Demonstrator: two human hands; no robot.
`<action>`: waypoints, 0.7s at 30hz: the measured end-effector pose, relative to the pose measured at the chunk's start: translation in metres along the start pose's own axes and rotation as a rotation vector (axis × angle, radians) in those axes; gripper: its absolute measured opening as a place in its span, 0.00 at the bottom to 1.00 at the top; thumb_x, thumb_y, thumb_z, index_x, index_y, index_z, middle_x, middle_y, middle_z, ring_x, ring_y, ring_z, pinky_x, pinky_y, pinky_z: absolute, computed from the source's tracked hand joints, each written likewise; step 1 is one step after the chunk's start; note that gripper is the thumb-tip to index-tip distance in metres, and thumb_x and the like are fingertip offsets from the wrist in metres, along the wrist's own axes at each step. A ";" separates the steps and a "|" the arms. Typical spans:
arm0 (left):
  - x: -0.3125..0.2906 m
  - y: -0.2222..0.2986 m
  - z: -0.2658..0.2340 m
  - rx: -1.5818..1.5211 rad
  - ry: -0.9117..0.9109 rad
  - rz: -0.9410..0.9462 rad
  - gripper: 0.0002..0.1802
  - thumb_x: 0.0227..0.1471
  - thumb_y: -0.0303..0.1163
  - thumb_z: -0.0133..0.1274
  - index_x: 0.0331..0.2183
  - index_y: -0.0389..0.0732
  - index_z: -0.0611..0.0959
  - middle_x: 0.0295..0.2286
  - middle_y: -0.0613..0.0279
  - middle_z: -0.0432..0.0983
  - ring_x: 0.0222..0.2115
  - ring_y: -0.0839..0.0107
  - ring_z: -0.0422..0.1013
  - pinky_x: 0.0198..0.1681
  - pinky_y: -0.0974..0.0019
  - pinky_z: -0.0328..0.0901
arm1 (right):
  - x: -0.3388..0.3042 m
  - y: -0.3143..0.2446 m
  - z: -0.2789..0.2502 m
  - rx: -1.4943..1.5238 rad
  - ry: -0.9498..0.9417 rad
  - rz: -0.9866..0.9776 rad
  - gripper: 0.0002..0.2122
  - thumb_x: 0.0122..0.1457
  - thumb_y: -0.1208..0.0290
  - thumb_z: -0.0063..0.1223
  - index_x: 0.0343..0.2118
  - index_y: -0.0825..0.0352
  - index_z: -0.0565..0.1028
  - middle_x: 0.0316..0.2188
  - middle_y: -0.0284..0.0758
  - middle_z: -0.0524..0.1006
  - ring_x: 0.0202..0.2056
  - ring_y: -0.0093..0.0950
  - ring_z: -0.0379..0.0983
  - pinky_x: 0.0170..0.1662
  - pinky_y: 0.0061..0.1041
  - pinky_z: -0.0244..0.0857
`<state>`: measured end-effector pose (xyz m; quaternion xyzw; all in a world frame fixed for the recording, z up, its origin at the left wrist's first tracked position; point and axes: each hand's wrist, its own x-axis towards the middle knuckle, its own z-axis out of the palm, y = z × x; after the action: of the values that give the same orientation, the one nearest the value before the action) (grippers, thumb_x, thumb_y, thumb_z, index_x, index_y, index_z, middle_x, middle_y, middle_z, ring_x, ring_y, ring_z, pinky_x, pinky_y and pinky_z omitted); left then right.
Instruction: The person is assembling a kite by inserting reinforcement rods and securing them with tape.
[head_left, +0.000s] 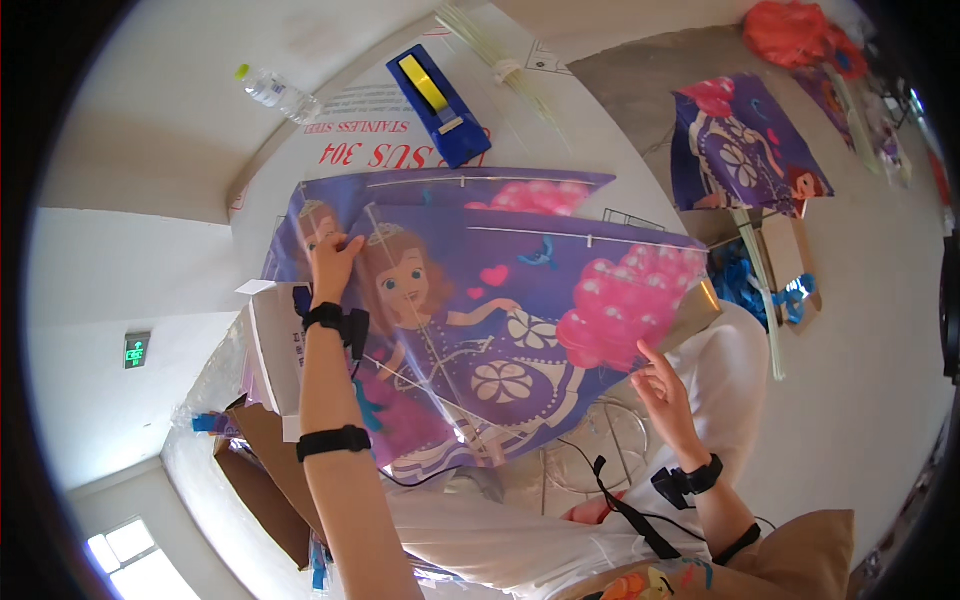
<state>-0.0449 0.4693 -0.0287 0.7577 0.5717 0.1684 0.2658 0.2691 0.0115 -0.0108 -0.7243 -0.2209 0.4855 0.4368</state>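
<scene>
A purple kite (500, 310) printed with a cartoon princess and pink balloons lies spread across my lap and the cardboard work surface, thin white sticks running over it. My left hand (333, 257) presses on its upper left part, near the princess's head, fingers spread. My right hand (662, 385) touches the kite's lower right edge with the index finger raised. A second kite sheet (450, 190) of the same print lies under it, its top edge showing. Both wrists wear black bands.
A blue tape dispenser (438, 92) and a bundle of thin white sticks (505, 65) lie on the printed cardboard (350, 140). A plastic bottle (277, 93) lies at the upper left. Another purple kite (745, 145), blue ribbon (745, 285) and orange material (795, 32) are on the floor to the right. Open boxes (270, 350) stand left.
</scene>
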 end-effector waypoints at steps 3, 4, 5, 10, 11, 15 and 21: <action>-0.005 0.001 -0.005 0.196 0.126 0.064 0.20 0.46 0.41 0.62 0.30 0.31 0.81 0.23 0.50 0.76 0.26 0.60 0.71 0.32 0.60 0.64 | 0.000 0.001 0.000 -0.086 0.064 -0.079 0.23 0.60 0.71 0.54 0.59 0.60 0.65 0.40 0.36 0.75 0.40 0.25 0.73 0.39 0.24 0.70; -0.006 -0.021 -0.027 0.237 0.203 0.106 0.22 0.46 0.42 0.62 0.30 0.29 0.80 0.22 0.50 0.74 0.25 0.64 0.69 0.31 0.61 0.63 | 0.001 -0.005 0.012 -0.123 0.060 -0.167 0.22 0.60 0.73 0.54 0.58 0.61 0.66 0.40 0.36 0.75 0.40 0.25 0.73 0.39 0.24 0.70; -0.008 -0.020 -0.025 0.279 0.218 0.057 0.21 0.46 0.41 0.61 0.32 0.30 0.80 0.25 0.48 0.76 0.27 0.59 0.71 0.33 0.59 0.64 | 0.004 -0.008 0.013 -0.105 0.073 -0.191 0.21 0.59 0.74 0.54 0.56 0.61 0.68 0.41 0.36 0.74 0.39 0.26 0.73 0.38 0.24 0.70; -0.024 -0.009 -0.022 0.440 0.196 -0.108 0.21 0.49 0.40 0.57 0.39 0.32 0.80 0.37 0.42 0.77 0.39 0.46 0.73 0.43 0.52 0.66 | 0.018 -0.032 0.013 -0.465 0.152 -0.533 0.20 0.55 0.77 0.55 0.52 0.62 0.70 0.45 0.38 0.70 0.40 0.36 0.72 0.40 0.30 0.71; -0.027 -0.008 -0.022 0.478 0.199 -0.079 0.20 0.49 0.38 0.57 0.40 0.32 0.79 0.37 0.42 0.77 0.39 0.46 0.73 0.43 0.52 0.66 | 0.019 -0.037 0.015 -0.483 0.136 -0.536 0.19 0.55 0.78 0.55 0.51 0.62 0.70 0.45 0.38 0.70 0.42 0.38 0.71 0.42 0.31 0.69; -0.034 0.021 -0.018 0.585 0.148 -0.097 0.20 0.50 0.32 0.56 0.45 0.34 0.75 0.46 0.44 0.72 0.47 0.48 0.68 0.49 0.53 0.64 | 0.039 -0.051 0.010 -0.552 0.113 -0.657 0.17 0.54 0.79 0.54 0.48 0.63 0.70 0.45 0.39 0.70 0.46 0.40 0.69 0.46 0.35 0.66; -0.076 0.079 0.006 0.558 0.072 0.562 0.28 0.49 0.29 0.55 0.52 0.34 0.68 0.49 0.46 0.67 0.48 0.47 0.65 0.53 0.55 0.61 | 0.098 -0.076 -0.022 -0.595 0.107 -0.733 0.16 0.54 0.79 0.52 0.47 0.63 0.70 0.41 0.39 0.72 0.39 0.39 0.71 0.39 0.34 0.67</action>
<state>-0.0025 0.3793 0.0169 0.9213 0.3749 0.0995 -0.0269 0.3392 0.1146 0.0068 -0.7162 -0.5685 0.1769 0.3640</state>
